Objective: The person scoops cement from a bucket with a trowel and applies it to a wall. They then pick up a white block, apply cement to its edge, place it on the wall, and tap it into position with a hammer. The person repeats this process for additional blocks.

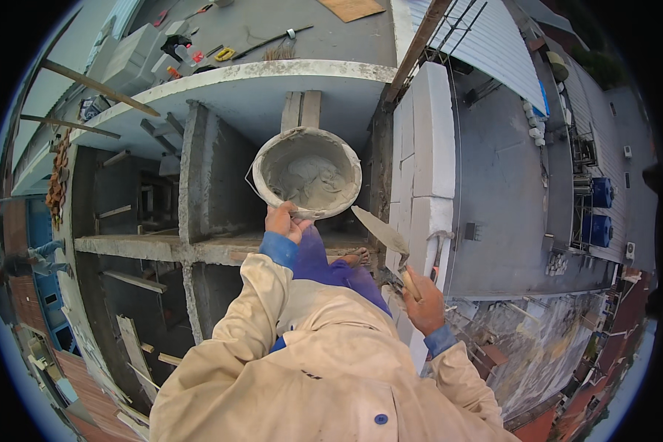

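A round bucket (355,174) with a mortar-crusted rim stands in front of me, its thin wire handle hanging out at the left. Grey wet mortar (313,180) lies inside it. My left hand (286,223) is closed on the bucket's near rim, fingers hooked over the edge. To the right of the bucket, my right hand (425,303) grips the wooden handle of a pointed trowel (381,231). The trowel's blade is smeared with mortar, and its tip points toward the bucket's right side, just outside the rim.
A white block wall (433,132) runs along my right, with a steep drop beyond it. Narrow concrete beams (132,248) cross deep openings at the left. Tools lie on the far slab (331,37). Another person (40,258) is at far left.
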Demonstrator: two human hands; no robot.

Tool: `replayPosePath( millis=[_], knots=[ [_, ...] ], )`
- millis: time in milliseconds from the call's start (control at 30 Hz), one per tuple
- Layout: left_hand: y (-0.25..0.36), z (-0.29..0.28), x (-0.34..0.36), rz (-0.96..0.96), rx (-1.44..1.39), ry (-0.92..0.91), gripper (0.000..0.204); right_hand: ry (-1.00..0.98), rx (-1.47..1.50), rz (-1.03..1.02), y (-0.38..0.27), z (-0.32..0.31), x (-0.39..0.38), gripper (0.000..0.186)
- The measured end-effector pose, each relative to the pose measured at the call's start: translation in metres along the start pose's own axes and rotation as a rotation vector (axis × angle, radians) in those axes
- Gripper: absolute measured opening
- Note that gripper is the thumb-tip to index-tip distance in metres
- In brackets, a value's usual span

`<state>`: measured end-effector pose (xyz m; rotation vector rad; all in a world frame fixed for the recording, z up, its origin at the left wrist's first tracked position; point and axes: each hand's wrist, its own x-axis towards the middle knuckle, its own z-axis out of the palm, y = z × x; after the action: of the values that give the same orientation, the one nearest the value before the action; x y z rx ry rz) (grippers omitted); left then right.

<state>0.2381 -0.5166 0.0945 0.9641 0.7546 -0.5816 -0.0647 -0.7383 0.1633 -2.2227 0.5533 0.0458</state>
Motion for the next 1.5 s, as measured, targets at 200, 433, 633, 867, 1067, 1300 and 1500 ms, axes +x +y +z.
replayPosePath(
  millis=[200, 433, 633, 867, 1067, 1300, 1500],
  knots=[
    [-0.002, 0.001, -0.005, 0.161, 0.281, -0.077, 0.056, -0.332, 0.976, 0.555, -0.040, 0.033, 0.115, 0.041],
    [-0.004, -0.013, 0.009, 0.332, 0.360, -0.183, 0.059, -0.654, 0.428, 0.851, -0.031, -0.044, 0.071, 0.033],
    [0.001, -0.018, 0.018, 0.401, 0.617, -0.229, 0.053, -0.236, -0.582, -0.193, -0.036, -0.034, 0.098, 0.037],
    [-0.019, -0.014, 0.022, 0.579, 0.873, -0.233, 0.060, -0.457, -0.219, -0.017, -0.074, 0.059, 0.105, 0.035],
    [-0.025, -0.021, 0.019, 0.498, 1.016, -0.169, 0.062, -0.582, 0.565, 0.410, -0.058, 0.058, 0.132, 0.039],
    [-0.013, -0.037, 0.025, 0.146, 0.569, -0.176, 0.059, -0.595, 1.307, 0.736, -0.001, 0.073, 0.115, 0.063],
    [-0.020, -0.049, 0.047, 0.039, 0.361, -0.108, 0.059, -0.449, 1.549, 0.612, 0.019, 0.076, 0.148, 0.059]
  ],
)
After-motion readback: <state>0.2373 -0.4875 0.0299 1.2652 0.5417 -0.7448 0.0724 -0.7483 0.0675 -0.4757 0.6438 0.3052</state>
